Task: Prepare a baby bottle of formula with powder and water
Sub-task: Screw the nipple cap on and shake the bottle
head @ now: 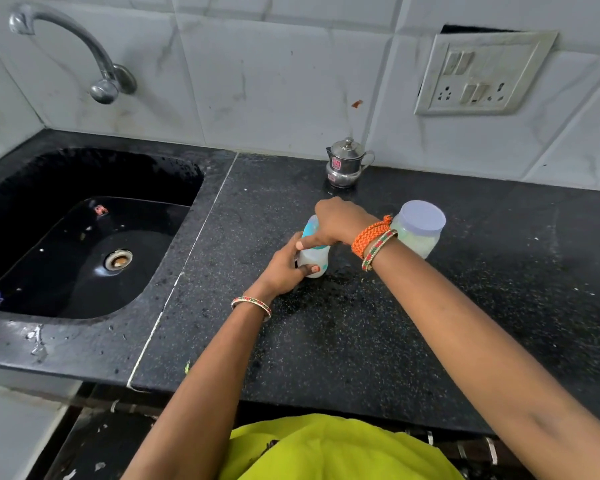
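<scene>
A baby bottle [315,258] with a pale body and a teal top stands on the black speckled counter [361,323]. My left hand [284,268] grips its lower body from the left, thumb across the front. My right hand [336,221] is curled over the bottle's top, hiding the cap. Just right of my right wrist stands a clear plastic jar [419,228] of pale powder with a lilac lid on it.
A small steel lidded pot [345,164] stands at the back by the tiled wall. A black sink [84,233] with a wet rim lies to the left, under a steel tap [84,46]. A switch-and-socket plate [482,74] is on the wall at right.
</scene>
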Demonstrator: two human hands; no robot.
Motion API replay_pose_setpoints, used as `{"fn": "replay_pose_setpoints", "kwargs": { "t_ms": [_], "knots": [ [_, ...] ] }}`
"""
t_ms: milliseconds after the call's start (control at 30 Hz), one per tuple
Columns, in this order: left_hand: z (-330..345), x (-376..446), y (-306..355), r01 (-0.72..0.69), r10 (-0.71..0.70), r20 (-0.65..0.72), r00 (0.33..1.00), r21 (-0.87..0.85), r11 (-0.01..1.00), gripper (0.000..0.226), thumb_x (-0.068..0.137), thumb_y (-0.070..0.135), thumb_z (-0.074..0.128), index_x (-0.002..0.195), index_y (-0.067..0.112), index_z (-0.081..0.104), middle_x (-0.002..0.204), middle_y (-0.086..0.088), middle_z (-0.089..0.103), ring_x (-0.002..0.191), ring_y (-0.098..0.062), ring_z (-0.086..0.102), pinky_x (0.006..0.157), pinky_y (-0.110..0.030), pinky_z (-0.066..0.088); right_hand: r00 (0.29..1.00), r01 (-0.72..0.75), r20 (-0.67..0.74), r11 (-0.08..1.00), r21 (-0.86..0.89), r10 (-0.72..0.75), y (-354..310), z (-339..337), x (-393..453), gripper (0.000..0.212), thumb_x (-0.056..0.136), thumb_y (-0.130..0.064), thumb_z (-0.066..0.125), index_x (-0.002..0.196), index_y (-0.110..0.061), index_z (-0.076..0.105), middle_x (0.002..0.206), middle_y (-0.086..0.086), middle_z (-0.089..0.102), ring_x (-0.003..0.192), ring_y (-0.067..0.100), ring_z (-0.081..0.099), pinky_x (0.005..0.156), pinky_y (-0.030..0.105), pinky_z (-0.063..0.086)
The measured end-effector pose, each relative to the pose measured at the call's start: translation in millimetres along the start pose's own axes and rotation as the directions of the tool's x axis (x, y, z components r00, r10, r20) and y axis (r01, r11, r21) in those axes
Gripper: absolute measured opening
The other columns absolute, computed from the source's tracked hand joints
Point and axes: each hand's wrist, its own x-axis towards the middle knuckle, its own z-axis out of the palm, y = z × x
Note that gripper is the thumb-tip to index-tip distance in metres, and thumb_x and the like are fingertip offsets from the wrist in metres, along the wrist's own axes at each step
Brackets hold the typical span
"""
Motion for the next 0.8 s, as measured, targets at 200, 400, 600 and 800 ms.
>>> {"fn": "replay_pose_setpoints", "kwargs": {
  "t_ms": [200,400,600,800],
  "knots": [
    [-1,0,5,0.016,-0.015,-0.02,1.0,0.063,0.998,0.061,0.082,0.005,0.067,0.135,0.014,0.037,0.124,-0.006,0.058,0.113,-0.019,0.053,0.096,-0.03,0.04,0.99,0.134,-0.03,0.991,-0.017,-0.135,-10,3,-1,0.045,0.08,-0.014,0.073,0.121,-0.007,0.053,0.125,0.017,0.05,0.112,0.035,0.055,0.085,0.038,0.047],
    [-2,-1,6,0.042,-0.041,-0.011,0.999,0.056,0.998,0.08,0.083,0.005,0.066,0.148,0.017,0.021,0.133,-0.006,0.053,0.121,-0.019,0.049,0.105,-0.032,0.035,0.965,0.258,0.048,0.966,-0.005,-0.257,0,-3,7,0.047,0.071,0.012,0.067,0.11,-0.014,0.064,0.125,0.013,0.05,0.107,0.031,0.057,0.072,0.031,0.046],
    [0,-3,7,0.035,-0.035,-0.01,0.999,0.039,0.999,0.076,0.083,0.004,0.065,0.145,0.019,0.025,0.127,-0.001,0.053,0.117,-0.012,0.048,0.104,-0.031,0.035,0.965,0.26,0.024,0.964,0.054,-0.262,6,-3,12,0.04,0.07,-0.002,0.075,0.106,-0.014,0.067,0.117,0.012,0.058,0.097,0.027,0.061,0.071,0.032,0.053],
    [4,-7,10,0.026,-0.025,-0.007,1.0,0.06,0.998,0.071,0.085,0.003,0.063,0.145,0.012,0.026,0.125,0.003,0.05,0.116,-0.008,0.045,0.103,-0.024,0.032,0.97,0.115,-0.221,0.993,0.034,-0.105,0,6,6,0.043,0.084,-0.04,0.067,0.105,-0.005,0.056,0.11,0.016,0.057,0.093,0.033,0.061,0.067,0.034,0.043]
  ]
}}
